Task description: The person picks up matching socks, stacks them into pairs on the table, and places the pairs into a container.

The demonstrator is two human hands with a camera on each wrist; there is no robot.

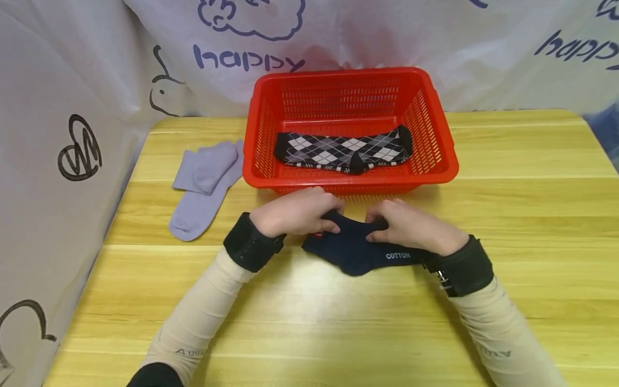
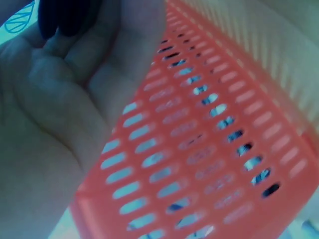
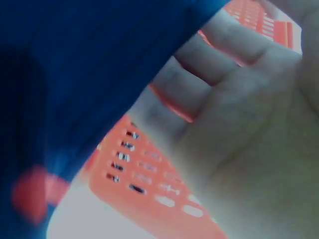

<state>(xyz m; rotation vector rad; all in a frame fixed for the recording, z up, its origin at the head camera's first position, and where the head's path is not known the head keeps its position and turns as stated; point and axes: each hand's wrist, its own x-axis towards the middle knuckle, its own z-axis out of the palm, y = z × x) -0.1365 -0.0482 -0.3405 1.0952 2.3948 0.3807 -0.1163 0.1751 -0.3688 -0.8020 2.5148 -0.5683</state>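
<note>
A navy sock [image 1: 355, 247] with white COTTON lettering is stretched between both hands, just in front of the red basket. My left hand [image 1: 304, 211] pinches its upper left edge between thumb and fingers. On the other side my right hand [image 1: 413, 226] grips the upper right edge the same way. The right wrist view shows the dark blue cloth [image 3: 99, 64] hanging across the fingers, with a red mark low on it. In the left wrist view, a bit of dark cloth [image 2: 70, 17] shows at the fingers, beside the basket wall [image 2: 199, 144].
The red plastic basket [image 1: 350, 183] stands at the back of the wooden table [image 1: 309, 333]. Inside lies a black, grey and white argyle sock [image 1: 338, 150]. Left of the basket are lavender socks [image 1: 198, 209], one folded over. A white cloth with drawings [image 1: 362, 37] hangs behind.
</note>
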